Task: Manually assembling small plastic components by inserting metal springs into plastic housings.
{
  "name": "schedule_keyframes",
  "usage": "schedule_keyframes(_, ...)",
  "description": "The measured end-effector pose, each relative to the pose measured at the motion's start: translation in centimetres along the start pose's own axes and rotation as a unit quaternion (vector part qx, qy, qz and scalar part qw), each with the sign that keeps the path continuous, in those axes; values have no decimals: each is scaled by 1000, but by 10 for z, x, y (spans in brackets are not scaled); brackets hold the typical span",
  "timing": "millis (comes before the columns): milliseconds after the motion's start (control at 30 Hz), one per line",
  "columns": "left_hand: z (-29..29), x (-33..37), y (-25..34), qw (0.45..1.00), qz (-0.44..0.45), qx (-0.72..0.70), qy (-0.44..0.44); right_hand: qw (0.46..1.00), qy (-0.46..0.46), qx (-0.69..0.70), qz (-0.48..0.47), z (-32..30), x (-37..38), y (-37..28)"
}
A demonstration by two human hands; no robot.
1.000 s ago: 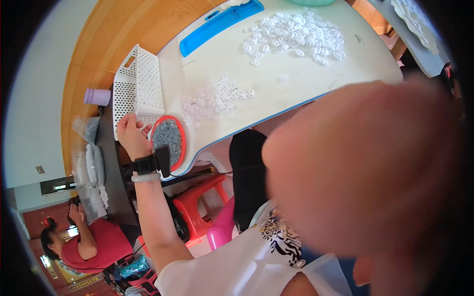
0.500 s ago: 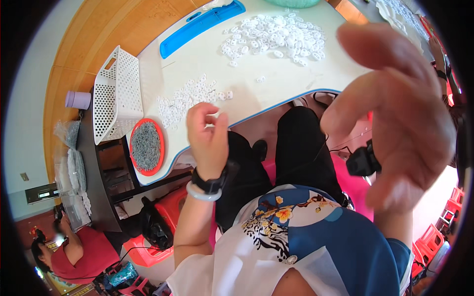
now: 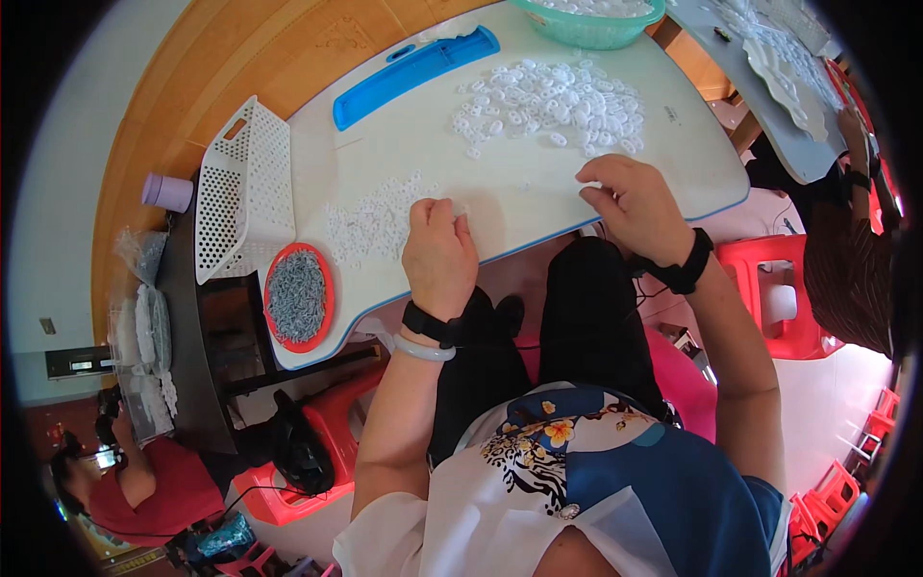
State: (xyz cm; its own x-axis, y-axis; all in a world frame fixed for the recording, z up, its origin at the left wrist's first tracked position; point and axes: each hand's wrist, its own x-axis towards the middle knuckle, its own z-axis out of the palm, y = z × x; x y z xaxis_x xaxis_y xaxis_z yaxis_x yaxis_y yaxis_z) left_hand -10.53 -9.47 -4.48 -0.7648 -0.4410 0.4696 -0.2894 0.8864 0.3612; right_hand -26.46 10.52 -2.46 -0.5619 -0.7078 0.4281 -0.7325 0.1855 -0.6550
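My left hand [image 3: 438, 252] is at the near edge of the white table [image 3: 519, 226], its fingers curled together and thumb pressed close. Beside its fingertips shows a small white plastic piece [image 3: 461, 209]; I cannot tell whether it is held. A spread of small white plastic pieces [image 3: 370, 219] lies just left of that hand. My right hand [image 3: 635, 210] hovers over the table's near right part, thumb and forefinger brought together. Whatever is in that pinch is too small to make out. Beyond it rests a heap of larger white oval plastic pieces [image 3: 567, 101].
On the left stand a red-rimmed tray of grey screw-like parts [image 3: 296, 296] and a white perforated basket [image 3: 245, 188]. A blue tray [image 3: 413, 79] and a green basin [image 3: 586, 31] sit at the far side. At right, a person [image 3: 851, 260] is beside another table [image 3: 769, 96] and a red stool [image 3: 777, 293].
My right hand has come down and away from the camera to above the table, its fingers closing. My left hand has shifted slightly right. The view has tilted a little.
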Motion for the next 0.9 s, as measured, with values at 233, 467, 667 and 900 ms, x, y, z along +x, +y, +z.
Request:
schedule_keyframes(233, -35, 15, -32, 995, -21, -93, 1, 999, -14, 37, -4, 25, -5, 6)
schedule_keyframes(467, -36, 30, -45, 992, 17, -53, -112, 992, 23, 95, 81, 36, -6, 10)
schedule_keyframes(667, -17, 52, -54, 988, 52, 6, -144, 991, 30, 108, 74, 37, -8, 9)
schedule_keyframes(900, -9, 63, -55, 979, -21, -49, -195, 992, 36, 103, 69, 37, -9, 10)
